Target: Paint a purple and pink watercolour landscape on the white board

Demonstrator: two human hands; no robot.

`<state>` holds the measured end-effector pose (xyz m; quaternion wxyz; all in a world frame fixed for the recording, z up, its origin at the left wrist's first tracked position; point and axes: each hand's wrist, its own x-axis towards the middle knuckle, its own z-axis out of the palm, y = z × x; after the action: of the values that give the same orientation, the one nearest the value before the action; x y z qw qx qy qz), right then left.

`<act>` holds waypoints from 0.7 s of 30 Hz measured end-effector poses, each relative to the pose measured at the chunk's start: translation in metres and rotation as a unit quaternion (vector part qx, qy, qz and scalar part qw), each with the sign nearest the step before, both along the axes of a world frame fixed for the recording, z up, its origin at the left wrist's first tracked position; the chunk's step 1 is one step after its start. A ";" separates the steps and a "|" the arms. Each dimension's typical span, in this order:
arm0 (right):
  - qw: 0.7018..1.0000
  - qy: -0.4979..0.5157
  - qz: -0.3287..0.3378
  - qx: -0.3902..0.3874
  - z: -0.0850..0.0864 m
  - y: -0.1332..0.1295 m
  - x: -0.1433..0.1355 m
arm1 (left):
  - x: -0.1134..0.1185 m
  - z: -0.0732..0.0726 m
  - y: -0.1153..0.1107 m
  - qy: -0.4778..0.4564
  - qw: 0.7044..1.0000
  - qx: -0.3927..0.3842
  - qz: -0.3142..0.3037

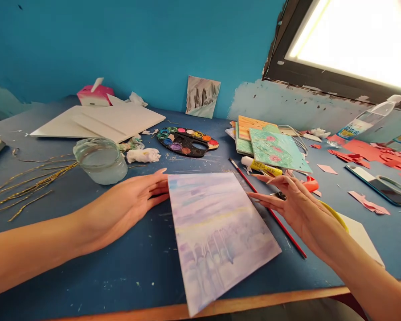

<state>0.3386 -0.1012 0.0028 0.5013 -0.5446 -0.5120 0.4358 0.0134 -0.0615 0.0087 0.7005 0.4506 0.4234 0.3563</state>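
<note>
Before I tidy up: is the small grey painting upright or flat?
Upright: the grey painting leans against the blue wall, bottom edge on the table.

The painting lies between jar and phone.

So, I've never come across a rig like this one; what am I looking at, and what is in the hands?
There is no machine here: these are a person's bare hands. The single picture comes from a camera worn on the head, looking forward and down.

The left hand has its fingertips at the left edge of a pale purple painting; the right hand is open near the right edge. I can't tell whether either grips it.

On the blue table are a paint palette, a glass jar, a red brush and a phone.
</note>
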 end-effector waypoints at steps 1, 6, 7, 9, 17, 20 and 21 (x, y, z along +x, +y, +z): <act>1.000 0.000 0.001 0.003 -0.001 0.001 -0.001 | 0.001 -0.003 0.001 -0.007 1.000 0.009 -0.019; 1.000 0.011 0.005 -0.006 -0.002 0.004 -0.011 | 0.002 -0.013 0.009 -0.054 0.998 -0.027 -0.035; 1.000 0.013 0.009 -0.005 -0.002 0.005 -0.013 | 0.002 -0.014 0.009 -0.061 0.997 -0.037 -0.028; 1.000 0.014 0.017 -0.003 -0.002 0.006 -0.017 | 0.001 -0.014 0.010 -0.072 0.996 -0.053 -0.013; 0.999 0.022 0.039 0.002 -0.006 0.003 -0.019 | -0.004 -0.013 0.014 -0.091 0.991 -0.098 0.025; 1.000 0.008 0.028 0.000 -0.007 0.003 -0.016 | -0.005 -0.014 0.014 -0.097 0.988 -0.115 0.042; 1.000 0.007 0.026 0.001 -0.007 0.004 -0.017 | -0.006 -0.015 0.014 -0.099 0.988 -0.114 0.044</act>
<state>0.3219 -0.0969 -0.0043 0.4942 -0.5274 -0.5231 0.4517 0.0078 -0.0475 -0.0063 0.7697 0.3111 0.4091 0.3787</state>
